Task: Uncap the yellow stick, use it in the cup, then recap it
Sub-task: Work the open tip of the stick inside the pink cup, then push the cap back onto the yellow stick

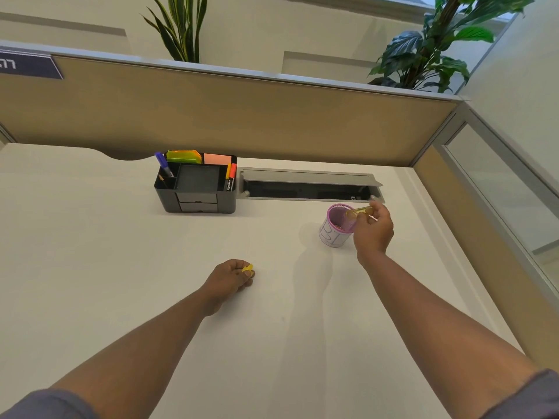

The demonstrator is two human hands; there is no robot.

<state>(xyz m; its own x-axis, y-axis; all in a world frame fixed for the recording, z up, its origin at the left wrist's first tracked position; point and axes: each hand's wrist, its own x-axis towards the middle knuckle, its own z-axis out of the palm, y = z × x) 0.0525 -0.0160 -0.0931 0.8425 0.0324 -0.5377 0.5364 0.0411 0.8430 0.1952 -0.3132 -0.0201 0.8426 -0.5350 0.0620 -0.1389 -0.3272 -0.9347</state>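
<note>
My right hand [373, 229] pinches the yellow stick [358, 211] over the purple mesh cup [334, 229] right of centre, my left hand [231, 278] is curled around its yellow cap [247, 269], and I think a sideways push could tip the light cup

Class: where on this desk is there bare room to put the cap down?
Bare desk lies left of the left hand, and between that hand and the black organizer. It is crowded around the purple cup, under the right hand.
</note>
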